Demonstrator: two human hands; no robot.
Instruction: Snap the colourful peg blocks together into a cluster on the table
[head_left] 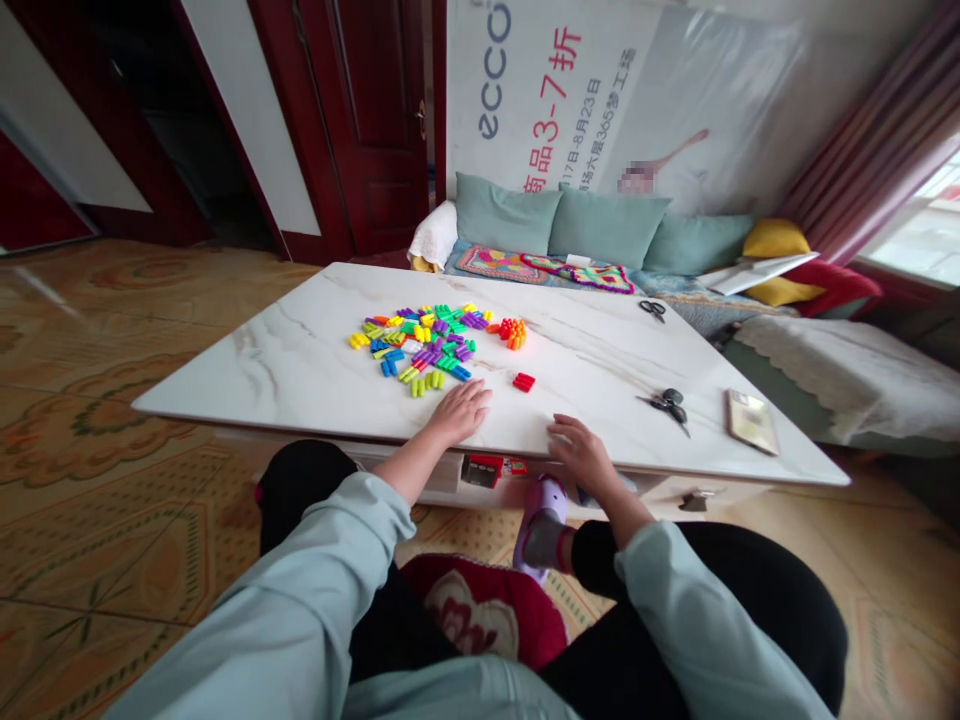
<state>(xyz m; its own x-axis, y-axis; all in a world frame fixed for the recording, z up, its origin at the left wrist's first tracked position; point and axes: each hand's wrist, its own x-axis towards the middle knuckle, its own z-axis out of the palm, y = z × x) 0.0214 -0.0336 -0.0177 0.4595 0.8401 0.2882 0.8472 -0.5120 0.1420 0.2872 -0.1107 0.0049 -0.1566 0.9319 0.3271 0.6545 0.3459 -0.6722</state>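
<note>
1. Pile of coloured pieces [427, 345]: located on the table [300, 345], left of centre. The pieces are small, tube-like and clustered in yellow, green, blue, purple and other colours.
2. Red and orange group [513, 333]: positioned at the right side of the pile.
3. Red piece [523, 382]: lies apart from the pile, on its near right side, between the red and orange group and the near edge of the table.
4. Left hand [459, 412]: palm down on the table, just beside the near side of the pile. Fingers are extended; the grip is open, with no piece visible in it.
5. Right hand [581, 450]: at the near edge of the table, near right of the red piece. Fingers are loosely bent; the grip is relaxed and fairly wide, with no piece visible in it.
6. Black-handled scissors [669, 403]: on the right part of the table, blades spread.
7. Phone [752, 420]: flat at the near right, right of the black-handled scissors.
8. Second scissors [652, 309]: at the far right edge area.
9. Sofa [679, 290]: beyond the table, bearing green cushions [611, 225].
</note>
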